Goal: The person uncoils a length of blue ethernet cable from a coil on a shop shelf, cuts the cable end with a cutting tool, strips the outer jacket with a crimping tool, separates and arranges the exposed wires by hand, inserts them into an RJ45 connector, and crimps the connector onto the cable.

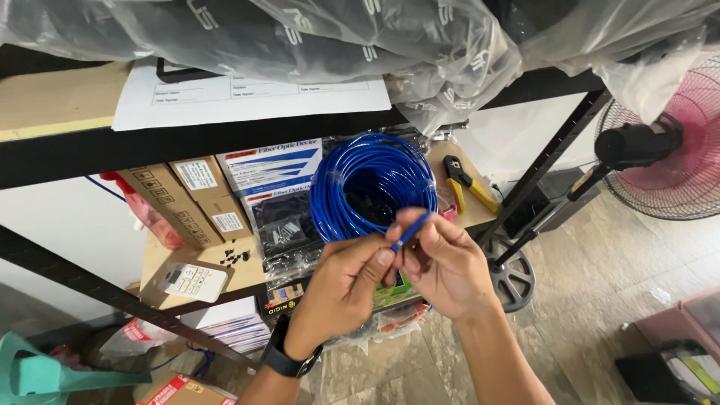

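Both hands meet in front of the shelf: the left hand [346, 285] and right hand [442, 266] pinch the thin blue cable end [411, 231] between fingertips. Just behind lies the round coil of blue cable [373, 184], beside a yellow-handled crimping tool [466, 189].

Both forearms are raised from the bottom edge towards the middle of the frame. The left hand [341, 289] is curled, its thumb and forefinger pinched together. The right hand [442, 262] is closed just beside it, fingertips meeting. A dark band is worn on the left wrist.
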{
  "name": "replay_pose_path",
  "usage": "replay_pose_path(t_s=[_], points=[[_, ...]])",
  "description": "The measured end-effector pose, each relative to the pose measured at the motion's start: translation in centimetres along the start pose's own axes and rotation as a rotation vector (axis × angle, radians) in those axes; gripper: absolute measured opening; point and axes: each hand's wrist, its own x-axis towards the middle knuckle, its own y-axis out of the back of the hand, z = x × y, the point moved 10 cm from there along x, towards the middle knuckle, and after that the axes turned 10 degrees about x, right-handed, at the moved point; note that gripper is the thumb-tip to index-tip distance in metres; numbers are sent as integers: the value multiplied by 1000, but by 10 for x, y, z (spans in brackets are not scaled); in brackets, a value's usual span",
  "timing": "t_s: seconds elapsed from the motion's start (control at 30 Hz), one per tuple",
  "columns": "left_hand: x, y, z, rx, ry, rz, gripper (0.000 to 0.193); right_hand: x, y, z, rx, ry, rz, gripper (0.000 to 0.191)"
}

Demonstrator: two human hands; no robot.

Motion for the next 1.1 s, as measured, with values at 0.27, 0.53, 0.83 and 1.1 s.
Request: replay_pose_path(t_s=[0.27,0.53,0.83,1.1], points=[[1,3,20,145,-120,227,23,4,2,7,37,-41,128,13],[-6,2,-23,153,-65,481,38,19,14,22,287,39,288,16],[-9,7,-26,189,21,422,38,30,18,4,-38,109,356,19],[-11,5,-12,-60,-66,184,14,-3,38,-33,-499,253,281,13]])
